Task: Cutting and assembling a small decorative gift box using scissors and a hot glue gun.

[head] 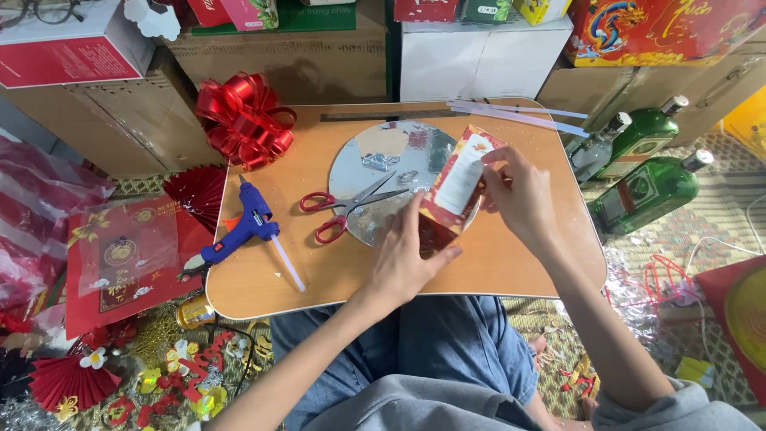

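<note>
Your left hand (403, 263) grips the lower end of the red box (456, 187) | your right hand (519, 195) pinches its upper edge | box tilted, held just above the silver disc (359, 172) on the table (511, 263) | scissors (347, 209) lie on the disc's left edge | glue gun (243, 230) further left | red bow (243, 120) at the far left corner.
</note>
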